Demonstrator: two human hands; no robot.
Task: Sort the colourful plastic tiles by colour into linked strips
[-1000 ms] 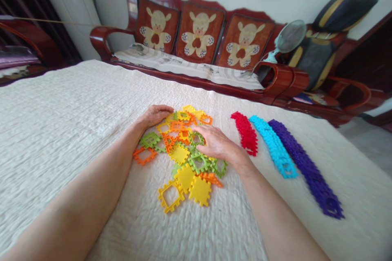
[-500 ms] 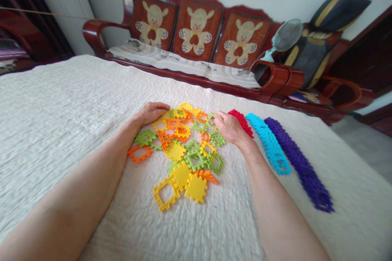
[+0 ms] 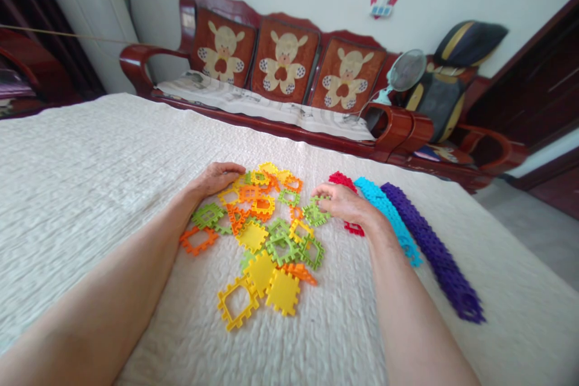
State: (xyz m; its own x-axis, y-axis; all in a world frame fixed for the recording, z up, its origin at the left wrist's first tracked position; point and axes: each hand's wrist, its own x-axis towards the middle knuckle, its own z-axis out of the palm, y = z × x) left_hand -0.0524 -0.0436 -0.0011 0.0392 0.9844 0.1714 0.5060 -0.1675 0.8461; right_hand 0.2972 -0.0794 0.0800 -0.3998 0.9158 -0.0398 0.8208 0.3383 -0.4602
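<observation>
While right fingers (image 3: pixel 326 189) touch green tiles (image 3: pixel 315 213), pile (image 3: pixel 252 236) alongside, quilt (image 3: pixel 325 332) beneath

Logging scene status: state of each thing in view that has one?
Tile pile: loose, partly overlapping
Left hand: at pile's edge, grip unclear
Right hand: curled at green tiles, grip unclear
Red tiles: lined up, partly hidden
Cyan tiles: lined up
Purple tiles: lined up
Cushions: propped up
Fan: cannot tell if running

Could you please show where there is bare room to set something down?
The white quilted cloth is bare left of the left hand, this side of the nearest yellow plastic squares, and right of the long purple plastic row. Between that hand and the right hand, notched orange and green plastic pieces crowd it.
</observation>
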